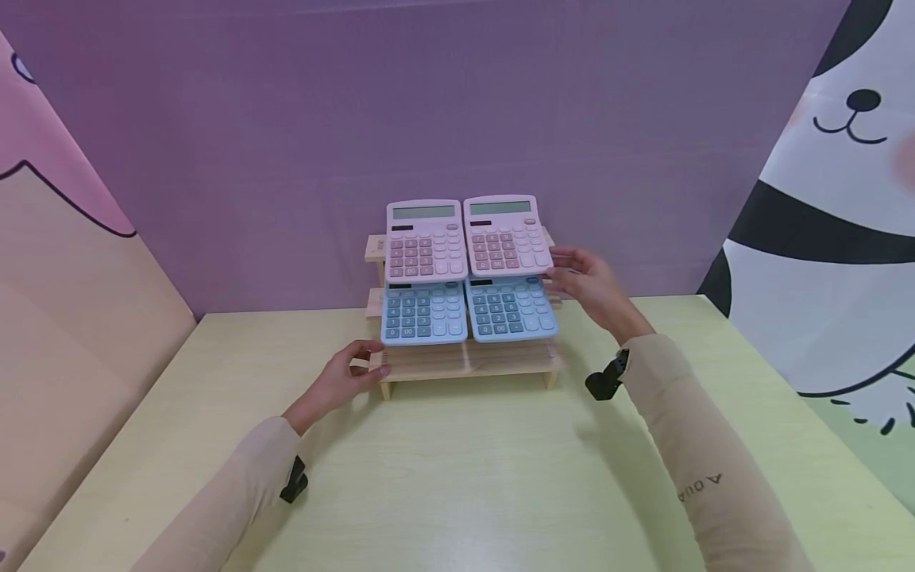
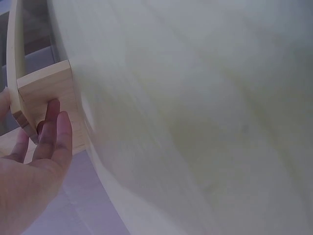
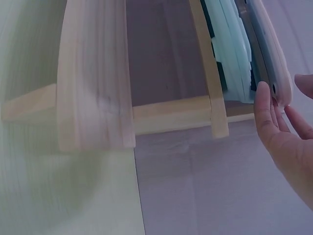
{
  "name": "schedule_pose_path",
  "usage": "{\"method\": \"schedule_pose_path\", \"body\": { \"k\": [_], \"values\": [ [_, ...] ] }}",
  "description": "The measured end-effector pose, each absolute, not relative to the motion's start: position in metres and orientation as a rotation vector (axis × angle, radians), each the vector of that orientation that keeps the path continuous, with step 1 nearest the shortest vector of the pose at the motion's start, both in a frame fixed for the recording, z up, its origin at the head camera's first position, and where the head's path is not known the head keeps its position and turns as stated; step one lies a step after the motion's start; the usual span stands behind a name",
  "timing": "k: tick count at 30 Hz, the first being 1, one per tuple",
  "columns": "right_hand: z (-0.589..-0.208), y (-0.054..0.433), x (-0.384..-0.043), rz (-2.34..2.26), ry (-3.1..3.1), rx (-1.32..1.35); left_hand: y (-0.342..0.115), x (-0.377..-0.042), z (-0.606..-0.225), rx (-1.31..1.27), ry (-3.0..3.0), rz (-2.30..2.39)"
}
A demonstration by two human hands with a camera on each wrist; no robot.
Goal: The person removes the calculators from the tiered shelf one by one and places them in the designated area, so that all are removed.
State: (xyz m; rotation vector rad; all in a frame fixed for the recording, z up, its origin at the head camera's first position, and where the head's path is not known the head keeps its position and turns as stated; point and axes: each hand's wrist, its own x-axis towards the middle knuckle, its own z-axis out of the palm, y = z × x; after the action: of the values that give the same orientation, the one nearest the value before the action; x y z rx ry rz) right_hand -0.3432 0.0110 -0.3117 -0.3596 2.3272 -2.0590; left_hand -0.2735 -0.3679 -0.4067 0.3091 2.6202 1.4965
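Two pink calculators (image 1: 425,242) lean side by side on the upper part of a wooden tiered stand (image 1: 465,361). Below them, two blue calculators (image 1: 425,312) rest on the stand, their tops overlapped by the pink ones. My left hand (image 1: 350,371) grips the left front corner of the lowest step; in the left wrist view its fingers (image 2: 51,129) reach under the wood. At the lower right corner of the right pink calculator (image 1: 507,237), my right hand (image 1: 589,287) holds the edge. The right wrist view shows its fingertips (image 3: 264,95) around that calculator's edge (image 3: 286,93).
The stand is on a pale wood-grain table (image 1: 457,469), close to its back edge. A purple cloth backdrop (image 1: 457,119) hangs behind. Printed cartoon panels flank it, with a panda (image 1: 851,159) on the right.
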Motion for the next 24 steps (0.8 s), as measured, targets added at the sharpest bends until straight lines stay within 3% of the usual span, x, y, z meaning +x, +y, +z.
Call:
{"method": "schedule_pose_path", "body": {
  "k": [24],
  "values": [
    [-0.313, -0.001, -0.344, -2.196, 2.224, -0.309, -0.366, -0.272, -0.405, 0.288, 2.627, 1.496]
  ]
}}
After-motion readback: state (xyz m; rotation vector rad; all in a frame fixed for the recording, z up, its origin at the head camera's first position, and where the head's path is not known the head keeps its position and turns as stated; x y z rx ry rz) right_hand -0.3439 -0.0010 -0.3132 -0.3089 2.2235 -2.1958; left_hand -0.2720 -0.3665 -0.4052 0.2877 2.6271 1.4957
